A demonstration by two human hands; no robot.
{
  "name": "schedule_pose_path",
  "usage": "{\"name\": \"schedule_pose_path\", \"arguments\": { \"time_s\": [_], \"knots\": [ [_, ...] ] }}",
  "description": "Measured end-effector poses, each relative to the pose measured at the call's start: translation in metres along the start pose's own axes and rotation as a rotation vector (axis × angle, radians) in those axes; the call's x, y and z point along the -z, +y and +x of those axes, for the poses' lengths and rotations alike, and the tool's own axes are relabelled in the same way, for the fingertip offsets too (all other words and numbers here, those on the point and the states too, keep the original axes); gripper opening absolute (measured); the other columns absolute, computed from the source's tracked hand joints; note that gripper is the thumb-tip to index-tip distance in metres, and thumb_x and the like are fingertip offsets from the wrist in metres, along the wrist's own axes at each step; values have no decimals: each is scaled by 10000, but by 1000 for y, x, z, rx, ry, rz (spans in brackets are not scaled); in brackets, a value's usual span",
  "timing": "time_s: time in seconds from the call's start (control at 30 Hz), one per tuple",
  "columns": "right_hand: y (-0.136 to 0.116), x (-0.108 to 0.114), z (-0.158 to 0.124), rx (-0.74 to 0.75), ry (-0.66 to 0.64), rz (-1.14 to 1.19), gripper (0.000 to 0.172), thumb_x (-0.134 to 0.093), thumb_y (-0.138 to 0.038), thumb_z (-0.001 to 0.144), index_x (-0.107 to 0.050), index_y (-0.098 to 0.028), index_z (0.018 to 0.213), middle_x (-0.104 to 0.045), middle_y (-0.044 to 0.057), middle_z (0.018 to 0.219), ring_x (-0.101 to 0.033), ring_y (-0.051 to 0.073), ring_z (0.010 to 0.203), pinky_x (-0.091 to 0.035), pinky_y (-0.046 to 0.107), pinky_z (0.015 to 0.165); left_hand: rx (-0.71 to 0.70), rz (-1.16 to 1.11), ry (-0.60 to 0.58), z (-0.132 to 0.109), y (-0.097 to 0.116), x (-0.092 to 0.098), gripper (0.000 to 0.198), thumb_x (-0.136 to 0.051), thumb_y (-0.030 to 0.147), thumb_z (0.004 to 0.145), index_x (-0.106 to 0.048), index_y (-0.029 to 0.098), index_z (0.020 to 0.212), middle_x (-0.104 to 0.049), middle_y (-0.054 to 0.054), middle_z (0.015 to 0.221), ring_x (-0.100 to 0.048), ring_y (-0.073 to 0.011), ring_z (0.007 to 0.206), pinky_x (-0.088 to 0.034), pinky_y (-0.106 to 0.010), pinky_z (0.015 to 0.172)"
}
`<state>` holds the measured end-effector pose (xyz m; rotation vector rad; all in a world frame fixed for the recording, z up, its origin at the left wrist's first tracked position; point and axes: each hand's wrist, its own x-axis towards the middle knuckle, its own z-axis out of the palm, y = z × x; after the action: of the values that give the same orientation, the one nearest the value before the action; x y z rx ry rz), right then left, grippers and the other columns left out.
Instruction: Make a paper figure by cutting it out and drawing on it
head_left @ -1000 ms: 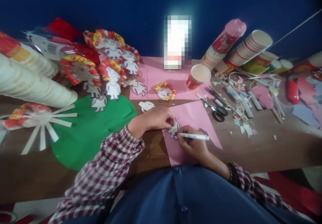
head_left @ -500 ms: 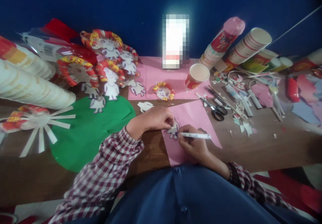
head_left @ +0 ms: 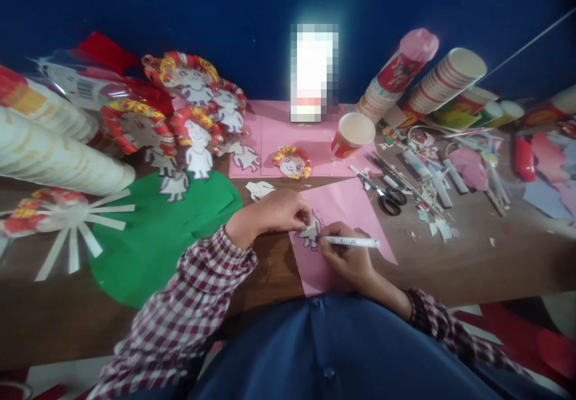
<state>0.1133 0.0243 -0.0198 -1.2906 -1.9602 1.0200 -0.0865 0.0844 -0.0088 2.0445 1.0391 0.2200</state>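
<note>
My right hand [head_left: 345, 258] grips a white acrylic marker [head_left: 355, 241], its blue tip at the edge of a small white paper cutout [head_left: 309, 235] shaped like a doll's body with a dark outline. The cutout lies on a pink sheet of paper [head_left: 348, 205]. From the left, my left hand [head_left: 285, 213] has its fingers curled and pressed together on the cutout's upper end, which they partly hide. Just behind that hand lies another white paper cutout [head_left: 260, 191]. A doll head with a red and yellow paper rim [head_left: 292, 163] rests further back.
Scissors [head_left: 389, 199] lie right of the pink sheet, near paper scraps [head_left: 438, 227]. A paper cup [head_left: 353, 135] stands behind, with stacked cups [head_left: 445, 82] at the back right. Green paper [head_left: 148, 256] and finished-looking paper dolls [head_left: 198, 148] are on the left, beside more stacked cups [head_left: 67, 148].
The marker and right hand have shifted very slightly to the right along the cutout's edge. My left hand stays in place.
</note>
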Motion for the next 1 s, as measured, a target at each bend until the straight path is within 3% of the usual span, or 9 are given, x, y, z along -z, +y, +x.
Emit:
{"name": "schedule_pose_path", "arguments": {
  "time_s": [0.37,0.57,0.87,1.0],
  "knots": [
    [1,-1,-1,0,-7,9,26,-574,-195,770,-572,-190,745,-573,-23,558,-441,87,426,-349,210,418,-5,5,0,0,0,0,158,-621,131,694,-736,204,775,-723,5,776,-632,-125,699,-398,-198,633],
    [-2,4,0,-69,62,256,55,-550,-230,808,-550,-193,766,-595,-7,603,-535,120,523,-423,226,484,-35,-24,-7,0,-5,-1,184,-595,128,705,-735,215,785,-725,11,790,-633,-122,711,-403,-197,654],
    [7,10,-6,-203,18,466,163,-541,-370,873,-537,-208,883,-469,-50,577,-385,87,445,-315,207,407,-80,-150,24,-2,-10,3,195,-558,155,776,-719,155,887,-710,-31,844,-618,-127,742,-408,-201,664],
    [2,16,-7,-184,23,433,159,-558,-366,865,-557,-210,894,-498,-37,602,-420,95,468,-339,207,416,-60,-247,41,-5,-11,5,237,-520,153,811,-695,150,972,-708,-34,896,-615,-126,763,-418,-205,679]
  ]
}}
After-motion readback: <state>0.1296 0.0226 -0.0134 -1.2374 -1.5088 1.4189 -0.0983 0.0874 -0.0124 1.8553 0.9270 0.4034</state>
